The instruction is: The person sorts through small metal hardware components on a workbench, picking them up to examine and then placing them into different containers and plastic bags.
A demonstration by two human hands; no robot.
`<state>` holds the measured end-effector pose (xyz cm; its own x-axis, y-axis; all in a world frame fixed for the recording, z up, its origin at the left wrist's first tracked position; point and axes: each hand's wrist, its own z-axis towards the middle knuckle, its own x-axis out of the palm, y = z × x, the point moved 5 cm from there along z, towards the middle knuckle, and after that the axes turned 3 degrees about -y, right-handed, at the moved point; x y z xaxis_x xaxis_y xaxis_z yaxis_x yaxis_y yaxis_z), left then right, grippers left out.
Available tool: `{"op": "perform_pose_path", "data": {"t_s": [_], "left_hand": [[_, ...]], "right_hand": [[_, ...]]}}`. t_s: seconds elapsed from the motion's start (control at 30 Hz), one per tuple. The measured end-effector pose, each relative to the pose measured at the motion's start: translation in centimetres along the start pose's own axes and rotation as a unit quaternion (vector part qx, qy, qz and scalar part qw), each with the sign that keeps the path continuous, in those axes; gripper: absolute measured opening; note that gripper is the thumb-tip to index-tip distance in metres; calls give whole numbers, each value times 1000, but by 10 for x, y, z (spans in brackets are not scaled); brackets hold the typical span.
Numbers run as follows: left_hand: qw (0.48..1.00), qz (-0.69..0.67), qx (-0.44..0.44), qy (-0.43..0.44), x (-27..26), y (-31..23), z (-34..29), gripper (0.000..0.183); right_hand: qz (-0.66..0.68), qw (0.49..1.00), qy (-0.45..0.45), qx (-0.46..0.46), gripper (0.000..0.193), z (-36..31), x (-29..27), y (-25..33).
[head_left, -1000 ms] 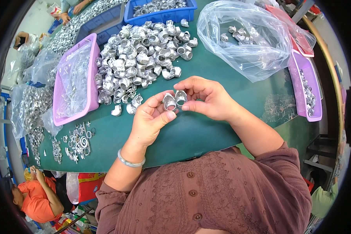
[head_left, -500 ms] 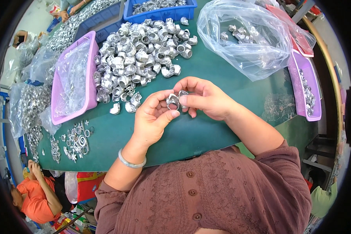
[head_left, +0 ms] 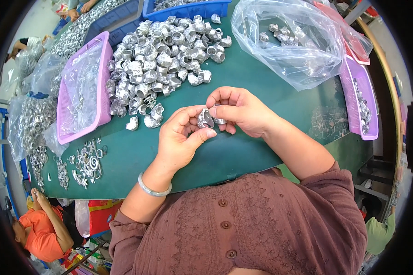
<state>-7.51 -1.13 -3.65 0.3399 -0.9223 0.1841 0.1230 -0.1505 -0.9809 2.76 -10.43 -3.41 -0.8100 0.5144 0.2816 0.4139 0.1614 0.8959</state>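
Both my hands meet over the green table [head_left: 243, 158], in front of a big heap of silvery metal rings [head_left: 163, 59]. Between thumb and fingers, my left hand [head_left: 181, 137] grips a chunky silver ring [head_left: 205, 119], its opening facing me. My right hand [head_left: 245, 112] pinches a second ring [head_left: 220, 120] close beside the first; the fingers cover much of it. A few loose rings [head_left: 153, 115] lie at the near edge of the heap, just beyond my left hand.
A pink basket [head_left: 106, 87] with plastic bags stands left of the heap. Behind are blue bins [head_left: 188, 10]. A clear plastic bag [head_left: 303, 73] holding some rings lies at right, near a purple basket [head_left: 353, 98]. Small trinkets [head_left: 89, 165] lie at left. A person in orange [head_left: 43, 233] sits lower left.
The ring in my left hand has turned a little, and the right-hand ring has shifted slightly lower. My right fingers have moved slightly. The whole view has shifted a little.
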Motion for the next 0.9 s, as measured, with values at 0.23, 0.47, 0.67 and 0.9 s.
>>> {"op": "perform_pose_path", "data": {"t_s": [0.23, 0.47, 0.67, 0.9], "left_hand": [[998, 60, 26, 2, -1, -2, 2, 40], [1000, 2, -7, 17, 0, 2, 1, 41], [995, -93, -47, 8, -10, 5, 4, 42], [993, -117, -16, 28, -13, 0, 8, 40]], "right_hand": [[4, 1000, -9, 7, 12, 3, 0, -1], [-2, 1000, -10, 7, 10, 2, -2, -2], [27, 999, 27, -16, 11, 0, 0, 2], [2, 997, 44, -64, 14, -4, 3, 6]]}}
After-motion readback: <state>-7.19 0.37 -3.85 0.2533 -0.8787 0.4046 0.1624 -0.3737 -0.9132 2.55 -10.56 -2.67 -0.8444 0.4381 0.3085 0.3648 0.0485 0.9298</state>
